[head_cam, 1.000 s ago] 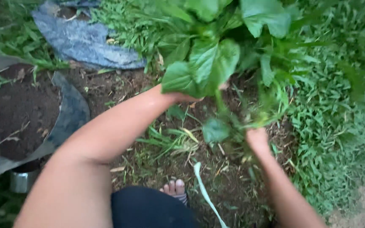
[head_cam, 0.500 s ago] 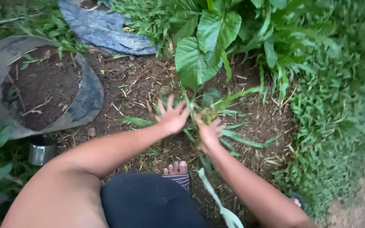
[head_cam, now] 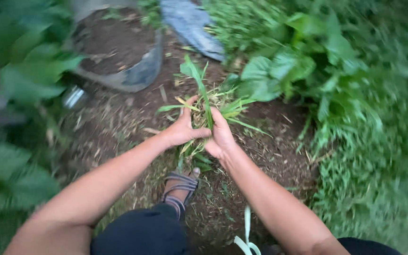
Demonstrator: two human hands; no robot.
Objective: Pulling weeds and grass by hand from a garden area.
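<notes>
Both of my hands are closed around one bunch of pulled grass and weeds, held just above the bare soil. My left hand grips the bunch from the left, thumb across the stems. My right hand presses against it from the right. Long green blades stick up and out of the bunch, and some hang below my hands. My sandalled foot rests on the ground right under the hands.
A grey sack of dark soil lies open at the upper left, a small metal can beside it. A grey sheet lies behind. Broad-leaved plants and grass fill the right; blurred leaves crowd the left edge.
My hands went from reaching under the broad leaves to coming together, and now they clasp a bunch of grass. The view has swung to the right.
</notes>
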